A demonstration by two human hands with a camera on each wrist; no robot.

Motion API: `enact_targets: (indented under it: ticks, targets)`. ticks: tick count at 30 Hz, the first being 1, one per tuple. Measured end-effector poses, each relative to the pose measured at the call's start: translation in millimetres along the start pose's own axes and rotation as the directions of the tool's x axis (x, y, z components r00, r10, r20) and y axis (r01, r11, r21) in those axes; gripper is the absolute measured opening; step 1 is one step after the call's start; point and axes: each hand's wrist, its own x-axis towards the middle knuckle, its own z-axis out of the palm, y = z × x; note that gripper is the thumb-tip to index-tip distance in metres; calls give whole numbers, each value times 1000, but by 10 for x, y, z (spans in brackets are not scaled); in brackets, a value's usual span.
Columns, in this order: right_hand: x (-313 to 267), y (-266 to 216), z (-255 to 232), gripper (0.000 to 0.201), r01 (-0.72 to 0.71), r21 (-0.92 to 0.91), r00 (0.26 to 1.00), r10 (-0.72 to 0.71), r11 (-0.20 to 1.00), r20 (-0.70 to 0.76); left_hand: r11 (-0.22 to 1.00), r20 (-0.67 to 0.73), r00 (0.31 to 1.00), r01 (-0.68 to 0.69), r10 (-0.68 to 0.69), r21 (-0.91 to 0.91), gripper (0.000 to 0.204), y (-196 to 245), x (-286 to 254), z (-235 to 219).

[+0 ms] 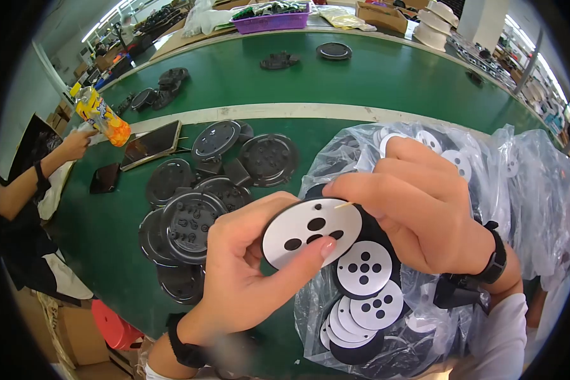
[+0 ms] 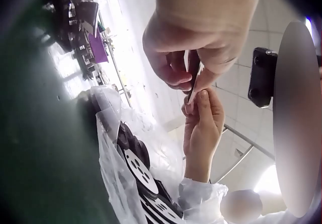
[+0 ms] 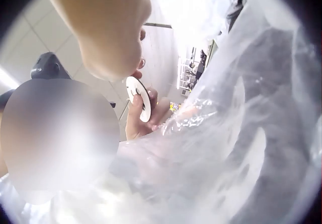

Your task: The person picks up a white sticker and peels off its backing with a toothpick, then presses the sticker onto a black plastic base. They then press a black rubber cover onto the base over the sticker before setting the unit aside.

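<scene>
My left hand (image 1: 253,259) holds a thin round pad (image 1: 285,237) by its edge, thumb across the white face with its several black holes. At the pad's upper right edge, my right hand (image 1: 424,202) pinches with thumb and index finger, beside a thin yellowish sliver (image 1: 344,204). The left wrist view shows the pad (image 2: 192,78) edge-on, with the fingertips of both hands meeting at its lower end. More white-faced pads (image 1: 364,269) lie below the hands on a clear plastic bag (image 1: 316,323). In the right wrist view the pad (image 3: 136,95) is tilted.
Black round plastic parts (image 1: 193,221) are heaped left of my hands on the green table (image 1: 123,253). Behind them lie a tablet-like device (image 1: 151,145) and a dark phone (image 1: 104,178). Another person's hand (image 1: 76,144) is near a yellow bottle (image 1: 101,117). A purple basket (image 1: 272,23) stands at the back.
</scene>
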Motion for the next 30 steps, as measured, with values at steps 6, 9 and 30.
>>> enact_targets:
  ticks: [6,9,30]
  targets:
    - [-2,-43,22,32,-4,50,1000,4,999,2,985,94,995,-40,25,169,27,18,-9,-41]
    - [-6,-58,27,29,-27,65,1000,26,998,14,964,117,991,-93,66,249,25,21,2,-57]
    - [0,-14,-24,26,87,-87,989,-76,992,127,954,139,984,-148,114,262,12,27,19,-56]
